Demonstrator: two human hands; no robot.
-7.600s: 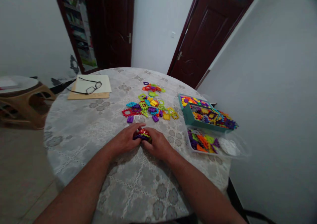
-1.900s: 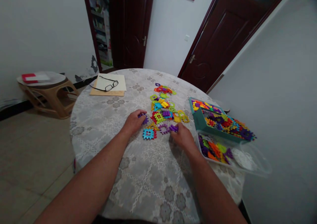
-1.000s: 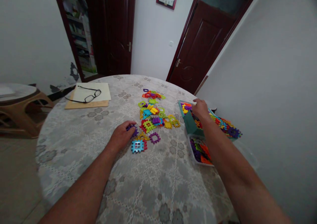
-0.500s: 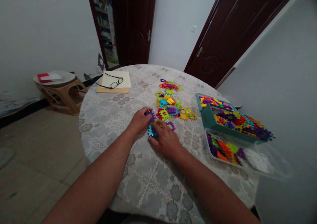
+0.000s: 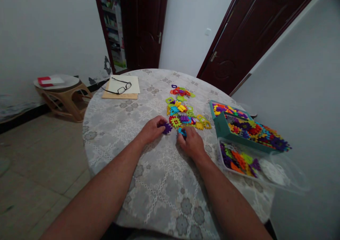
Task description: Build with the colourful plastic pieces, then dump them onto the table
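Note:
My left hand (image 5: 154, 128) is closed on the edge of a purple toothed building piece (image 5: 167, 128), thumb and fingers pinching it just above the tablecloth. To its right, my right hand (image 5: 191, 141) curls round a blue toothed piece (image 5: 182, 131), which its fingers partly hide. Just beyond the hands lies a lime green window-like piece (image 5: 175, 122) beside a purple block (image 5: 184, 118). Yellow pieces (image 5: 203, 122) sit to the right, and yellow rods (image 5: 180, 106) lie on the cluster farther back. Red and orange pieces (image 5: 181, 91) form the far end.
At the right stand a teal box (image 5: 221, 126) heaped with toothed pieces and a clear plastic tub (image 5: 221, 158) holding more pieces and a white bag (image 5: 275, 172). Black glasses (image 5: 121, 90) rest on papers (image 5: 134, 82) at the back left. A stool (image 5: 66, 98) stands beyond the table.
My right hand has moved right with the blue piece, away from my left hand. My left hand has shifted slightly right, still holding the purple piece.

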